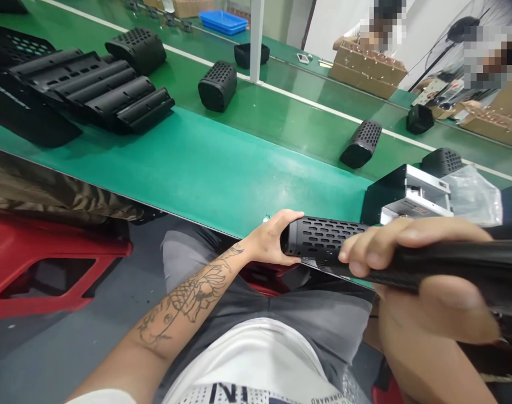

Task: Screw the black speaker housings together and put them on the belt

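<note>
My left hand [273, 238] is wrapped around the near-left end of a black perforated housing [323, 233], which lies on its side at the table's front edge, above my lap. My right hand [419, 261] grips a long, smooth black bar-like object [461, 261] close to the camera. That object runs out to the right edge; its kind cannot be made out, and its left end is hidden by my fingers. The fingers of my right hand overlap the right part of the housing in view, so any contact there is unclear. A black and silver boxy fixture [407, 196] stands just behind.
Stacked black curved panels [100, 90] lie at the left on the green table [188, 163]. Perforated housings [217, 86] stand along the belt behind. A clear plastic bag [474, 193] is at the right. A red stool [49, 264] stands at the left; people sit across.
</note>
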Demonstrator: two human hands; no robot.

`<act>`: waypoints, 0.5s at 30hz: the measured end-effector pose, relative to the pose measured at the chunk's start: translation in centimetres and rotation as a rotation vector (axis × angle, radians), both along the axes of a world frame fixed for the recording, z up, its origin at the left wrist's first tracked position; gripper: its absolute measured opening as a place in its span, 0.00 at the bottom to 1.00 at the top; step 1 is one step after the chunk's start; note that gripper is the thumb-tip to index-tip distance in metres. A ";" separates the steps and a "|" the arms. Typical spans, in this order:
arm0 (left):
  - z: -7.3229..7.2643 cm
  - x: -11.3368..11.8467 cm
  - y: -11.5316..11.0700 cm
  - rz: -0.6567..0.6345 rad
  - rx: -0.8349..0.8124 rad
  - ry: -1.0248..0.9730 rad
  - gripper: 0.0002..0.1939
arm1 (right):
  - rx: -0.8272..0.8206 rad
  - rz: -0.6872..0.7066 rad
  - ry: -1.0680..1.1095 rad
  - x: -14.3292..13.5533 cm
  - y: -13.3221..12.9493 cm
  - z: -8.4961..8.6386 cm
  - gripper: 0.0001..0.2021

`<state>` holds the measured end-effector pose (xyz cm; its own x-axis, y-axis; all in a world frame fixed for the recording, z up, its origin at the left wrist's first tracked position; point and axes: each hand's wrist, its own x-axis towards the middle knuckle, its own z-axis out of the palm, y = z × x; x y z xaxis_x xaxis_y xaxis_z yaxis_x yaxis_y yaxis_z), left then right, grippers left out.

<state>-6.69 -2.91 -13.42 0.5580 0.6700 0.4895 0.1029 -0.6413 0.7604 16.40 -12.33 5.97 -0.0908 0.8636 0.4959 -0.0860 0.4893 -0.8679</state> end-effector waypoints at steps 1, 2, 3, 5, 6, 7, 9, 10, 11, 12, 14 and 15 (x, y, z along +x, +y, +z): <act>0.0 0.0 0.0 0.000 0.006 -0.014 0.60 | 0.017 0.031 0.023 -1.1 0.7 -0.4 0.15; 0.0 0.1 -0.1 0.001 0.011 -0.021 0.60 | 0.027 0.039 0.048 -2.0 1.4 -0.8 0.16; 0.0 0.1 -0.1 0.002 0.012 -0.023 0.60 | 0.028 0.026 0.068 -2.6 2.0 -1.1 0.16; 0.0 0.2 -0.1 0.004 0.010 -0.021 0.59 | 0.017 0.008 0.074 -3.2 2.8 -1.6 0.16; 0.0 0.2 -0.1 0.004 0.011 -0.021 0.59 | 0.013 0.008 0.067 -3.3 3.0 -1.8 0.15; -0.1 0.3 -0.1 0.005 0.016 -0.024 0.59 | 0.003 0.008 0.056 -3.3 3.1 -1.9 0.15; -0.1 0.4 -0.1 0.011 0.019 -0.023 0.59 | -0.016 0.027 0.041 -3.3 3.2 -2.0 0.14; -0.1 0.4 -0.2 0.015 0.016 -0.017 0.59 | -0.022 0.047 0.039 -3.3 3.3 -2.0 0.14; -0.1 0.4 -0.2 0.019 0.010 -0.007 0.59 | -0.024 0.067 0.044 -3.3 3.4 -2.0 0.13; 0.0 0.5 -0.2 0.022 0.001 0.004 0.59 | -0.025 0.086 0.049 -3.3 3.5 -2.1 0.13; 0.2 0.4 -0.3 0.022 -0.022 0.027 0.59 | -0.027 0.121 0.054 -3.4 3.6 -2.1 0.12; 0.2 0.4 -0.3 0.020 -0.032 0.034 0.59 | -0.031 0.137 0.047 -3.4 3.6 -2.1 0.12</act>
<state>-6.27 -3.19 -13.17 0.5602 0.6964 0.4486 0.1413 -0.6140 0.7766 12.98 -8.71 3.88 -0.1865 0.8598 0.4754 -0.1907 0.4430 -0.8760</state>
